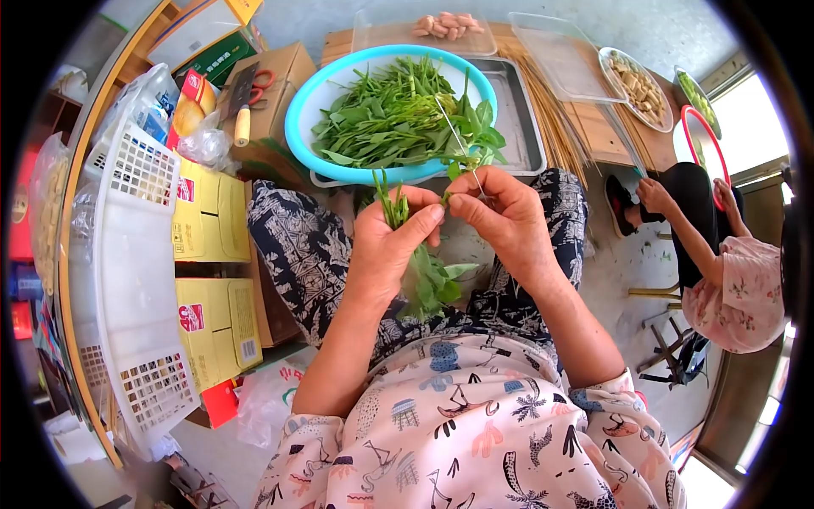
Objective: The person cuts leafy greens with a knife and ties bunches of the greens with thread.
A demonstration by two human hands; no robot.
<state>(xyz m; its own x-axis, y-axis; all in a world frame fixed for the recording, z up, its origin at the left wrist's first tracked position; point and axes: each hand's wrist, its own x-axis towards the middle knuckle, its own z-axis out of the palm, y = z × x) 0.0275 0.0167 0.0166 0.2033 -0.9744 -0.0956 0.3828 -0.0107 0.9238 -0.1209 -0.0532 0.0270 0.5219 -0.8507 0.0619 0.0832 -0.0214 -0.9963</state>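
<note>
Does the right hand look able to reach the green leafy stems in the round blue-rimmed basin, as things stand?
Probably yes: the right hand is near the basin and the stems lie uncovered, though the thin silvery rod it holds may hinder.

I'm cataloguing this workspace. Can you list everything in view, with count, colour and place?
Table: one, wooden, top
Basin: one, turquoise-rimmed, top centre
Loose greens: uncounted, green, in basin
Metal tray: one, grey, partly behind basin
Pink pieces: several, pink, beyond basin
Long sticks: many, tan, right of tray
Plate: one, white, table's right end
Tan pieces: many, tan, on plate
Cardboard box: one, brown, left of basin
Knife: one, wooden-handled, on cardboard box
Scissors: one, red-handled, beside knife
Yellow boxes: two, yellow, left
Basket: one, white, far left
Other person: one, pink top, right
Thin stick: one, pale, at right hand
Edge items: too blurred to count
Left hand: one, bare, holding greens
Right hand: one, bare, gripping thin stick
</note>
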